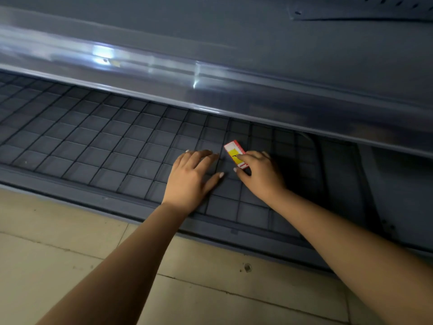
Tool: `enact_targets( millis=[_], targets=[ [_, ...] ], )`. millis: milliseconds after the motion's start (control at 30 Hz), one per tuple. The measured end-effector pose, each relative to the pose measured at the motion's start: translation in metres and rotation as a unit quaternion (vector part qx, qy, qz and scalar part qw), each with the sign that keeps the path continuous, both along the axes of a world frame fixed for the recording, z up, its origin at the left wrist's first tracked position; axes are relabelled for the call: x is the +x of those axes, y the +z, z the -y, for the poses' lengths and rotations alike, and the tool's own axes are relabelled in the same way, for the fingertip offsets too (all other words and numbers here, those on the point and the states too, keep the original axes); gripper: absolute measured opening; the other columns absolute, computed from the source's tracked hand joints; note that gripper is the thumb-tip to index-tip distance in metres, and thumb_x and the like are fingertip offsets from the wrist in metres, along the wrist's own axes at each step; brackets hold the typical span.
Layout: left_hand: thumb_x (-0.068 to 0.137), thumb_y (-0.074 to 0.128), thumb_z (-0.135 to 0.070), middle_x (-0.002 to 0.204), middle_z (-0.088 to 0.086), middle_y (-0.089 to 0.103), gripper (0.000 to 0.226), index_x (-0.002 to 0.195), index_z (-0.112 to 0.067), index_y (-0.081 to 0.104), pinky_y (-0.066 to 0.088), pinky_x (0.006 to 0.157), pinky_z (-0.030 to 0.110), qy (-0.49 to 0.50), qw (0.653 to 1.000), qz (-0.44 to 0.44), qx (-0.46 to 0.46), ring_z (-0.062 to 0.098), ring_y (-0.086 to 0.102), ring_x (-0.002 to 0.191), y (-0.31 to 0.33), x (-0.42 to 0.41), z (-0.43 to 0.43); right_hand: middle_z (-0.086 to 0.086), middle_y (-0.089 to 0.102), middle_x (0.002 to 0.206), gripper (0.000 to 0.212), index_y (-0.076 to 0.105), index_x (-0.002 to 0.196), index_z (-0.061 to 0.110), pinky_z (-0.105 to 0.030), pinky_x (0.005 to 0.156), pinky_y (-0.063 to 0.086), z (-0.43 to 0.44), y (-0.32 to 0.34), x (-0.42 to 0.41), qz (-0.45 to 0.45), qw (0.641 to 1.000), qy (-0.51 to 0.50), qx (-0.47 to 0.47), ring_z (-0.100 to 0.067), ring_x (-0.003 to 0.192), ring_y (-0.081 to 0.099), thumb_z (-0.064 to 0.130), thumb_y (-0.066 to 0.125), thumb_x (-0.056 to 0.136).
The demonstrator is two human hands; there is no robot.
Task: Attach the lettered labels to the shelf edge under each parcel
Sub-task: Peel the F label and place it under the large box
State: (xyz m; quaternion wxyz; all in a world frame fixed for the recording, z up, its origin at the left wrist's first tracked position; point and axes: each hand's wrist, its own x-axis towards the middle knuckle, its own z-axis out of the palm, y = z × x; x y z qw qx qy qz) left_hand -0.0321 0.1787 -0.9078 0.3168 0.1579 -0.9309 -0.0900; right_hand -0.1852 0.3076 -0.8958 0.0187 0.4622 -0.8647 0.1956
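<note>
Nearest me is the pale tiled floor [70,266], and both bare forearms reach over it to the lowest shelf [98,199] of a grey rack. The left hand [189,177] lies flat on the wire grid [93,137] that covers that shelf, fingers straight and spread, holding nothing. Just beside it the right hand [260,174] has the label [232,150], a small red, white and yellow card lying on the grid. The forefinger is on its face and the thumb at its near end, in what looks like a pinch. The letter is mostly hidden under the finger.

I'd judge the card very light and thin, stiff enough to keep its shape but easily bent or creased. Lying flat, it would be awkward to lift. It is best taken by its short ends, leaving the long edges free.

Further back, the upper shelf's edge [164,66] carries a glossy clear strip. No parcels are in sight.
</note>
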Motion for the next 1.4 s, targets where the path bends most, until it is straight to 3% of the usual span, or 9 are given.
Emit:
enact_targets(
  millis=[100, 233, 333, 500, 733, 1033, 1167, 1300, 1400],
  targets=[
    [0.091, 0.054, -0.046, 0.116, 0.007, 0.065, 0.043, 0.117, -0.014, 0.066, 0.043, 0.097, 0.042, -0.002, 1.0, 0.004, -0.005, 0.031, 0.059, 0.104, 0.0, 0.005, 0.003, -0.013, 0.066, 0.109, 0.029, 0.069, 0.107, 0.006, -0.041, 0.078, 0.051, -0.002, 0.002, 0.004, -0.021, 0.999, 0.03, -0.029, -0.035, 0.092, 0.057, 0.018, 0.07, 0.081],
    [0.09, 0.061, -0.041, 0.118, 0.008, 0.064, 0.042, 0.12, -0.012, 0.063, 0.043, 0.099, 0.043, 0.005, 1.0, 0.019, -0.019, 0.032, 0.059, 0.106, 0.002, 0.015, 0.006, -0.016, 0.061, 0.122, 0.031, 0.066, 0.111, 0.004, -0.043, 0.086, 0.05, -0.006, 0.006, 0.017, -0.025, 0.997, 0.058, -0.042, -0.038, 0.104, 0.057, 0.014, 0.068, 0.082],
    [0.089, 0.06, -0.04, 0.117, 0.009, 0.064, 0.043, 0.12, -0.01, 0.063, 0.04, 0.1, 0.041, 0.005, 0.999, 0.012, -0.03, 0.03, 0.059, 0.107, 0.004, 0.027, 0.007, -0.014, 0.062, 0.12, 0.03, 0.065, 0.108, 0.004, -0.045, 0.084, 0.052, -0.012, 0.011, 0.028, -0.053, 0.995, 0.058, -0.069, -0.038, 0.098, 0.06, 0.015, 0.064, 0.081],
    [0.089, 0.059, -0.039, 0.122, 0.01, 0.063, 0.046, 0.124, -0.009, 0.062, 0.043, 0.099, 0.044, -0.011, 0.999, -0.003, -0.038, 0.031, 0.059, 0.108, 0.01, 0.04, 0.007, -0.01, 0.064, 0.119, 0.03, 0.066, 0.109, 0.008, -0.042, 0.096, 0.045, -0.022, 0.023, 0.049, -0.098, 0.986, 0.075, -0.112, -0.034, 0.098, 0.061, 0.018, 0.062, 0.081],
    [0.09, 0.056, -0.038, 0.138, 0.009, 0.056, 0.054, 0.137, -0.011, 0.055, 0.038, 0.107, 0.042, -0.054, 0.996, 0.027, -0.072, 0.028, 0.053, 0.126, 0.017, 0.06, 0.014, -0.007, 0.064, 0.122, 0.034, 0.066, 0.114, 0.01, -0.04, 0.11, 0.032, -0.017, 0.035, 0.071, -0.07, 0.967, 0.214, -0.121, -0.023, 0.108, 0.061, 0.02, 0.064, 0.082],
    [0.097, 0.054, -0.032, 0.116, 0.007, 0.066, 0.04, 0.128, -0.009, 0.063, 0.042, 0.103, 0.039, -0.043, 0.997, 0.039, -0.06, 0.03, 0.062, 0.101, 0.023, 0.128, 0.022, -0.014, 0.063, 0.123, 0.031, 0.067, 0.113, 0.004, -0.049, 0.108, 0.035, 0.001, 0.029, 0.103, -0.079, 0.931, 0.332, -0.129, -0.026, 0.103, 0.063, 0.007, 0.066, 0.082],
    [0.097, 0.053, -0.034, 0.114, 0.007, 0.067, 0.04, 0.126, -0.009, 0.064, 0.04, 0.105, 0.038, 0.003, 0.997, 0.071, -0.019, 0.026, 0.059, 0.104, 0.06, 0.18, 0.003, -0.015, 0.062, 0.123, 0.033, 0.066, 0.115, 0.003, -0.05, 0.106, 0.036, 0.004, 0.062, 0.139, -0.051, 0.919, 0.372, -0.117, -0.027, 0.103, 0.063, 0.007, 0.066, 0.082],
    [0.102, 0.041, -0.042, 0.114, 0.007, 0.067, 0.047, 0.125, -0.009, 0.065, 0.037, 0.107, 0.036, 0.031, 0.995, 0.092, 0.019, 0.023, 0.055, 0.107, 0.129, 0.226, -0.013, -0.013, 0.063, 0.121, 0.04, 0.063, 0.119, 0.005, -0.053, 0.101, 0.04, 0.007, 0.117, 0.176, -0.029, 0.911, 0.394, -0.119, -0.026, 0.105, 0.063, 0.013, 0.073, 0.081],
    [0.1, 0.044, -0.041, 0.117, 0.007, 0.066, 0.045, 0.127, -0.011, 0.063, 0.037, 0.108, 0.038, 0.056, 0.992, 0.111, 0.036, 0.026, 0.06, 0.109, 0.19, 0.255, -0.017, -0.012, 0.062, 0.124, 0.041, 0.062, 0.122, 0.004, -0.053, 0.102, 0.039, 0.011, 0.171, 0.201, 0.009, 0.907, 0.405, -0.115, -0.027, 0.108, 0.062, 0.012, 0.072, 0.083]
  ],
)
